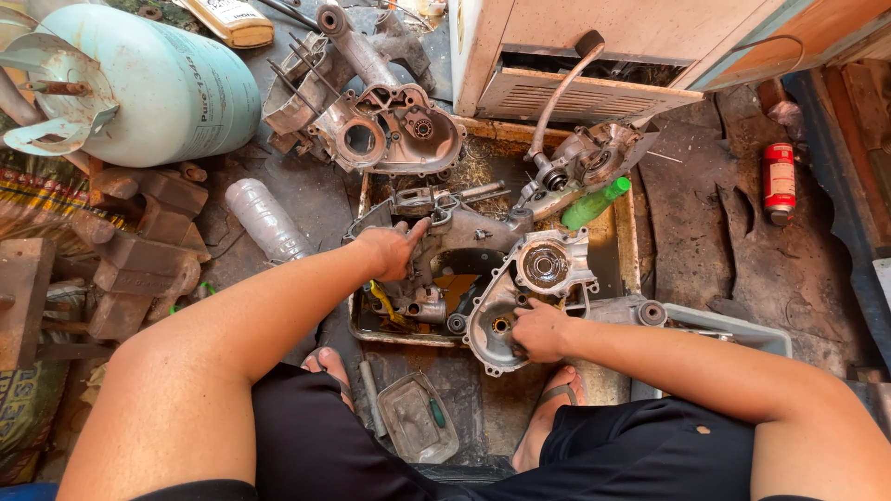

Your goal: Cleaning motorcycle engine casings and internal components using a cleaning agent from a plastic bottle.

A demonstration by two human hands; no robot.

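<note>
Dirty floor (705,213) w/ metal tray (624,243), gas cylinder (158,83), clear bottle (264,218), red can (778,179).

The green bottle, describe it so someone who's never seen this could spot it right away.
Find the rusty metal tray on the floor, full of grey engine parts. The green bottle lies tilted near its far right corner, beyond the right hand. It is the only bright green plastic thing among them.

L hand (394,250) rests on grey engine case (464,237) in metal tray (624,218); R hand (538,331) grips round cover (529,288) at tray's near edge. Green bottle (595,202) in tray, gas cylinder (148,83) far left.
</note>
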